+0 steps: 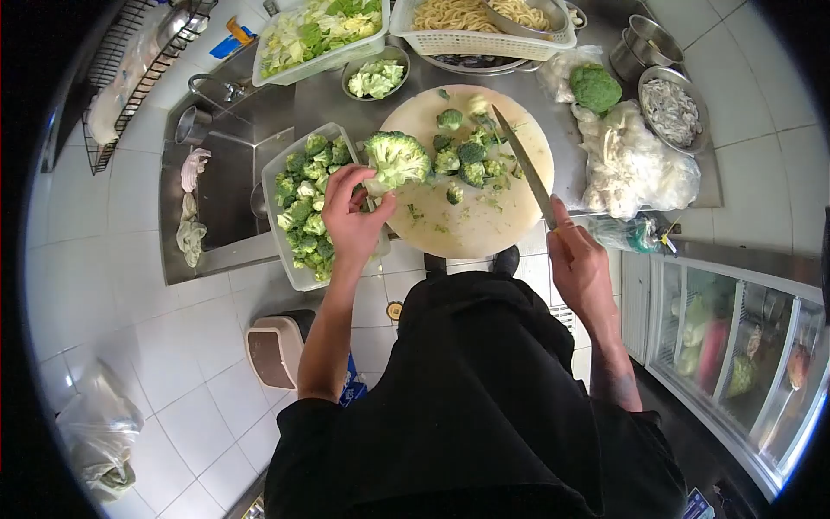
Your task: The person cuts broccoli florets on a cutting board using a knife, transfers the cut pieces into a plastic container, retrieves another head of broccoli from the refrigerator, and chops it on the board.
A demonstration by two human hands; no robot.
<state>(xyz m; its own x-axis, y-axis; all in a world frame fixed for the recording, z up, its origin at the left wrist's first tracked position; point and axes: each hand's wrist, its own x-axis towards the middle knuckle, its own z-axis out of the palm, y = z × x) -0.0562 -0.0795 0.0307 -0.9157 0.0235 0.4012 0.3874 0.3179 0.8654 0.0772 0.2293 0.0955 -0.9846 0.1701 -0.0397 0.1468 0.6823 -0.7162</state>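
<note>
My left hand point(353, 212) grips a large cut piece of broccoli point(398, 160) by its stem, above the left edge of a round cutting board point(450, 233). In my right hand point(575, 259) is a long kitchen knife point(526, 164), held by the handle at the board's right side, its blade slanting up and left over the board. Several small broccoli florets point(472, 153) and green crumbs lie on the board. Left of it, partly behind my left hand, a clear plastic container point(290, 264) holds many cut florets.
A sink point(216, 190) lies left. Behind the board stand a bowl of chopped cabbage point(376, 78), a tub of leafy greens point(320, 39) and a noodle basket point(484, 41). Right are whole broccoli point(595, 87), bagged mushrooms point(618, 164), a bowl of grey strips point(671, 112) and a glass-door fridge point(735, 346).
</note>
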